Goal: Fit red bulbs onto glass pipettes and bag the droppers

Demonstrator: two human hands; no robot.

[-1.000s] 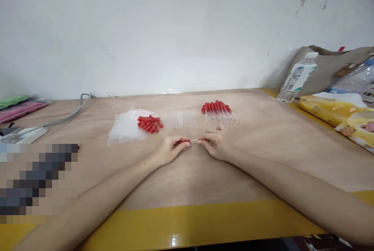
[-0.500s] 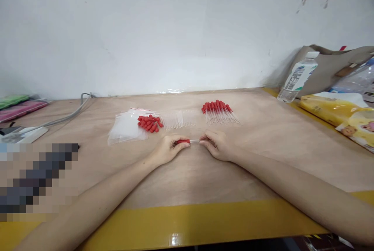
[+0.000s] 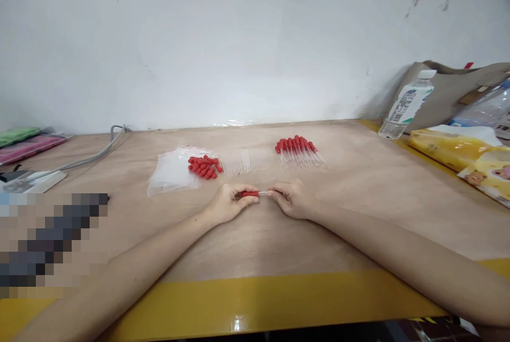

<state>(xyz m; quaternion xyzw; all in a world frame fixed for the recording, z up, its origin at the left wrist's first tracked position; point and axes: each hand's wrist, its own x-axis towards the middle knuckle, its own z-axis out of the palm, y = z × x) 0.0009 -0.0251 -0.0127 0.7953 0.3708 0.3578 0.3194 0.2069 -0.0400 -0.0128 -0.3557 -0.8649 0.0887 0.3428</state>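
Note:
Between thumb and fingers, my left hand [image 3: 233, 203] pinches a red rubber dropper bulb [image 3: 250, 193]. My right hand [image 3: 292, 198] grips a thin clear dropper tube [image 3: 263, 193], whose near end meets the bulb's open end; how deep it sits I cannot tell. Just beyond my left hand lies a pile of loose red bulbs [image 3: 204, 167], partly on clear plastic bags [image 3: 173, 172]. Several bare clear tubes [image 3: 245, 162] lie in a row in the middle. Past my right hand, droppers with red bulbs on clear tubes [image 3: 297, 151] are laid side by side.
A plastic bottle [image 3: 406, 105] stands at the back right beside a grey-brown bag [image 3: 450, 90] and a yellow packet [image 3: 450, 145]. At the left are a grey cable [image 3: 90, 160] and green and pink packets [image 3: 30, 148]. Yellow tape [image 3: 247, 302] runs along the table's front edge.
My right hand has moved slightly left toward my left hand, so less of the clear tube shows between them. The left hand keeps its hold on the bulb.

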